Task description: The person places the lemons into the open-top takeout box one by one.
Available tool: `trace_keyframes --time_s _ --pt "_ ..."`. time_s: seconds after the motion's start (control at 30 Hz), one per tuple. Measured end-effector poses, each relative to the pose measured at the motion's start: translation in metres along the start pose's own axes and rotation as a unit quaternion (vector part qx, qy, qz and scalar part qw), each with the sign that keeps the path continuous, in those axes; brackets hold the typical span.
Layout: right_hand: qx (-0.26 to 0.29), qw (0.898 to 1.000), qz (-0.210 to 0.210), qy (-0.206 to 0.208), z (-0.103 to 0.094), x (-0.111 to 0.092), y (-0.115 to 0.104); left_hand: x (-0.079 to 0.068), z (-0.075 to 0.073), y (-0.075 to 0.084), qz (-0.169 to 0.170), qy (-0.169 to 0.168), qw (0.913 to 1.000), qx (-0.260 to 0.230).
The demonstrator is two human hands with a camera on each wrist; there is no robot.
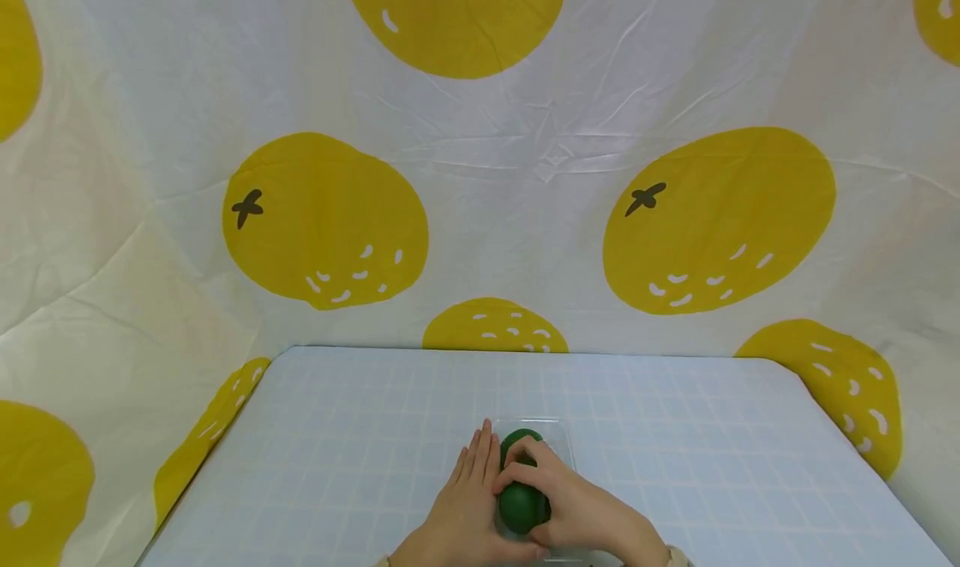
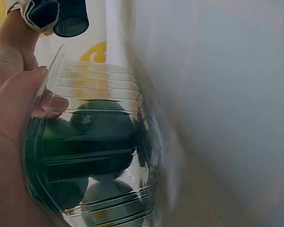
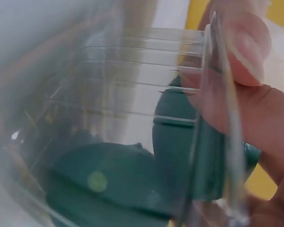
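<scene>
A clear plastic container [image 1: 555, 422] with ribbed walls stands near the front of the table. Several smooth, dark green oval fruits [image 2: 104, 123] are inside it, blurred through the plastic. My right hand [image 1: 577, 500] curls its fingers and thumb round one green fruit [image 1: 521, 509] at the container's near part. Seen from the right wrist, that fruit [image 3: 175, 132] sits by the wall above another green fruit [image 3: 104, 177]. My left hand [image 1: 465, 500] lies along the container's left side with fingers straight, its thumb across the near side. A further green fruit [image 1: 521, 439] shows beyond my right fingers.
The table [image 1: 337, 434] has a pale blue cloth with a white grid. Behind it and at both sides hangs a white curtain [image 1: 517, 242] printed with large yellow fruit.
</scene>
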State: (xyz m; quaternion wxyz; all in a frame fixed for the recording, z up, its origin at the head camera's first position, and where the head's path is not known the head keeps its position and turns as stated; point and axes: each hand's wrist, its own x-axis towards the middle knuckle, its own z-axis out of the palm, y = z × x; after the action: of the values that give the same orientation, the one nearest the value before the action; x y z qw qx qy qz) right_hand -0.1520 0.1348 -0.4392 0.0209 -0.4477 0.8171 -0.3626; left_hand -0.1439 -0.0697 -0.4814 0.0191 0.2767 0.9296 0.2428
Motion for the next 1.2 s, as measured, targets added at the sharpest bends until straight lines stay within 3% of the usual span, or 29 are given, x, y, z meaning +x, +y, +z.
trace_keyframes --time_s 0.2,0.43,0.57,0.67,0.8,0.93,1.03,1.2 --pt "-0.019 1.0 -0.018 -0.014 -0.003 -0.001 0.001 0.0 0.0 0.001 -0.013 -0.002 0.9999 -0.006" --pt "0.009 0.998 0.018 -0.057 -0.01 -0.002 -0.002 0.001 0.0 0.001 -0.019 -0.002 0.9998 0.007" --pt "0.057 0.998 0.027 -0.028 -0.011 -0.002 -0.001 0.001 0.0 0.001 -0.027 -0.003 0.9996 0.007" --pt "0.08 0.997 0.0 0.009 -0.008 -0.001 0.003 0.0 0.0 0.002 -0.031 -0.003 0.9995 0.006" --pt "0.026 0.996 -0.059 0.062 -0.002 0.003 0.01 0.0 0.0 0.003 -0.029 -0.002 0.9995 0.007" --pt "-0.074 0.989 -0.097 0.086 0.003 0.007 0.012 0.001 0.002 0.001 -0.03 -0.001 0.9995 0.013" --pt "-0.11 0.987 -0.099 0.065 0.005 0.008 0.011 0.001 0.002 0.0 -0.031 -0.001 0.9994 0.014" --pt "-0.071 0.996 -0.044 -0.009 0.001 0.002 0.005 0.001 0.003 0.0 -0.026 -0.001 0.9996 0.007"
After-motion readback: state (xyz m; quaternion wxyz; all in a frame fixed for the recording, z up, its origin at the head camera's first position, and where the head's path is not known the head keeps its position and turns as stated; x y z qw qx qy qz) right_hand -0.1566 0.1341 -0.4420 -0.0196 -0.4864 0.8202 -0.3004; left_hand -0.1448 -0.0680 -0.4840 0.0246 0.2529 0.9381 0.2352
